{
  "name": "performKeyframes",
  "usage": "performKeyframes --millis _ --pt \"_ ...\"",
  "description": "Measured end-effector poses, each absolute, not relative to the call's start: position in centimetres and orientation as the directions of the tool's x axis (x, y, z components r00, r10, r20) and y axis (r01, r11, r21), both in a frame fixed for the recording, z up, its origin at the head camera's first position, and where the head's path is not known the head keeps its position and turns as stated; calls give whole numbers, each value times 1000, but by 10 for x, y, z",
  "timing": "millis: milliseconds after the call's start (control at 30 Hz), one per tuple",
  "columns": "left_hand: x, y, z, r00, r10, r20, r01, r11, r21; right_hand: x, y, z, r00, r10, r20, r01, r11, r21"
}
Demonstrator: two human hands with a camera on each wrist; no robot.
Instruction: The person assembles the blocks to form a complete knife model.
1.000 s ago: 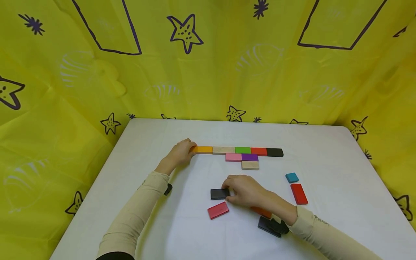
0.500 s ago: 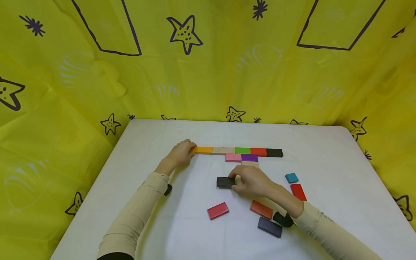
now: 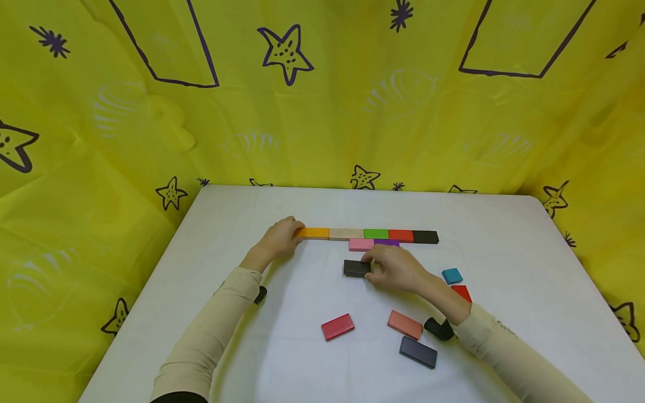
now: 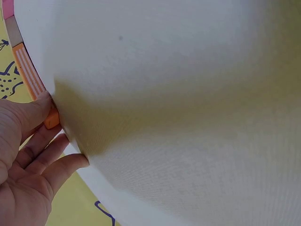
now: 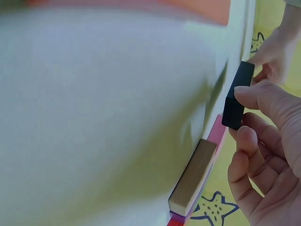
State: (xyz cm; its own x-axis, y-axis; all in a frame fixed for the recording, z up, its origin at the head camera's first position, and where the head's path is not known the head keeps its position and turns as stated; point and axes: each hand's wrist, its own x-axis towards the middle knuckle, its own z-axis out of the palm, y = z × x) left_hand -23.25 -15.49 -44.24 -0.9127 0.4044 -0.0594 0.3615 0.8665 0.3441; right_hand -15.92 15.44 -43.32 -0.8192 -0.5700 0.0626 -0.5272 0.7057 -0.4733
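Observation:
Thumb and fingers of my left hand pinch the end of the orange block, which shows pale stripes in the left wrist view. It begins a straight row continuing with wood-coloured, green, red and black blocks. Below the row, pink and purple blocks lie side by side. My right hand pinches one end of a black block, held just short of the pink one. A second wooden block, covered by this hand in the head view, shows in the right wrist view.
Nearer the front lie a crimson block, an orange-red block and a dark block. To the right are a blue block and a red block, partly behind the right forearm. A yellow patterned cloth hangs behind the white table.
My right hand has carried the black block away from beside the crimson one, toward the row and slightly right. My left hand stays at the orange block.

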Motion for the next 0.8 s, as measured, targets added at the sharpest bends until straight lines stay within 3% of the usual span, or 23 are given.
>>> performKeyframes --millis 800 --pt "-234 -156 -442 -909 413 -64 369 865 339 -178 157 -434 -830 -555 54 -521 737 -431"
